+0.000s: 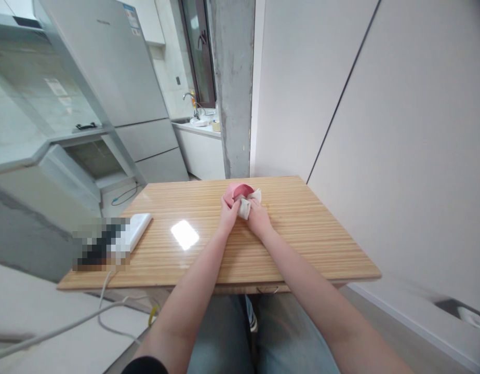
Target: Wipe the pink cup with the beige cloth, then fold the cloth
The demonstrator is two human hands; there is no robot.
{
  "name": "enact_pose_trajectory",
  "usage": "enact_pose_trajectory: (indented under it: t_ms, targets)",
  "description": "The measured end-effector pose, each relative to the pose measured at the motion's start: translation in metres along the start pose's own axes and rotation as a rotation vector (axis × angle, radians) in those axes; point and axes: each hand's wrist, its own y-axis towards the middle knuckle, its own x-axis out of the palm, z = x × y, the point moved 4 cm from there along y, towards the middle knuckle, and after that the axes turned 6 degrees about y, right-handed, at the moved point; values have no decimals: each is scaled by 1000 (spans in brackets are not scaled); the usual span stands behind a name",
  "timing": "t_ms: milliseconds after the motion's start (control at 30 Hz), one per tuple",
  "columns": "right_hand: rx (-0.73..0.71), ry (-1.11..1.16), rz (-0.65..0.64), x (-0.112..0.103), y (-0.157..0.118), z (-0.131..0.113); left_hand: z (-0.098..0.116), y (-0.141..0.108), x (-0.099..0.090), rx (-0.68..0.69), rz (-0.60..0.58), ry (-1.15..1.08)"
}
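Over the far middle of the wooden table (209,265), both hands are close together around a pink, bowl-like item (232,192) with a curved rim. My left hand (227,214) grips its near left side, thumb on top and fingers closed. A crumpled whitish cloth (244,209) is bunched against the pink item, and part of it sticks up at the right. My right hand (258,218) is closed on this cloth. The fingers of both hands are partly hidden, and the inside of the pink item shows only in part.
At the table's left end lie a white flat device (141,226) and a blurred-out dark object (102,246). A pale cable (105,291) hangs off that edge. A white wall (360,156) stands to the right; a grey pillar (234,104) and a fridge (111,67) rise behind.
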Motion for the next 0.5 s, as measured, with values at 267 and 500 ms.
enact_pose_trajectory:
  t_ms: [267, 500]
  targets:
    - [26, -57, -19, 3, -2, 5, 7, -4, -1, -25, -92, -11]
    - [-49, 43, -4, 7, 0, 5, -3, -3, 5, -8, -62, -89]
